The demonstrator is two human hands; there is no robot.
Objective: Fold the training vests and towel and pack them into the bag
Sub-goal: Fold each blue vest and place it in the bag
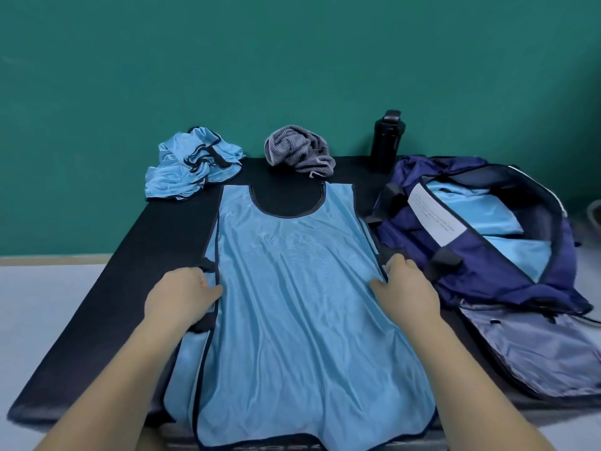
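Nearest me: hem of the flat vest, spread face-up on the black mat between both hands. Left hand pinches its left side edge, thumb on top. Right hand grips the right side edge, fingers curled over the trim. Crumpled vest sits well beyond the left hand. Towel is bunched up, far ahead between the hands. Bag lies unzipped just right of the right hand, light-blue fabric inside. I see a black bottle upright beyond it.
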